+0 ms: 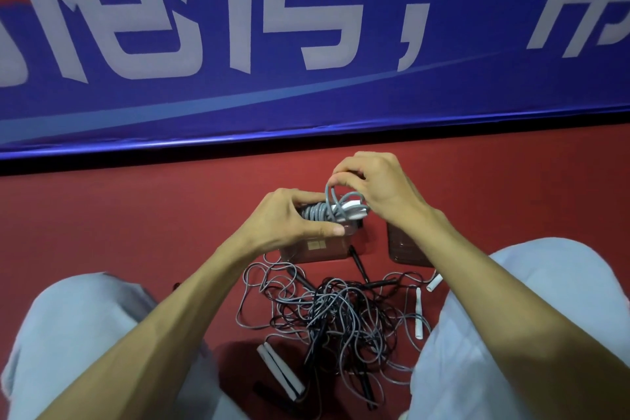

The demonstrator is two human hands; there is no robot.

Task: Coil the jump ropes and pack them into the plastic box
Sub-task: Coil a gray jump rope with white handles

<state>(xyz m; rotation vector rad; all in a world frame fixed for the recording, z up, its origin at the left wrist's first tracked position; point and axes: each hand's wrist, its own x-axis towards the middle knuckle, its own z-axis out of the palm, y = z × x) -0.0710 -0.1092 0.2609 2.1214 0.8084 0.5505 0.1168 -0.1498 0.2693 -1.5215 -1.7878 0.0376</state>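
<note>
Jump rope (pixel 319 211) in grip, left hand (pixel 289 220)

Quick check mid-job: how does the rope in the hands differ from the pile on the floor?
The held rope is wound tight around its white handles; the pile lies loose and tangled. The held rope is grey only; the pile mixes grey and black cords. The left hand and right hand grip the held rope above the box; the pile rests on the floor nearer the person. Both include white handles.
</note>
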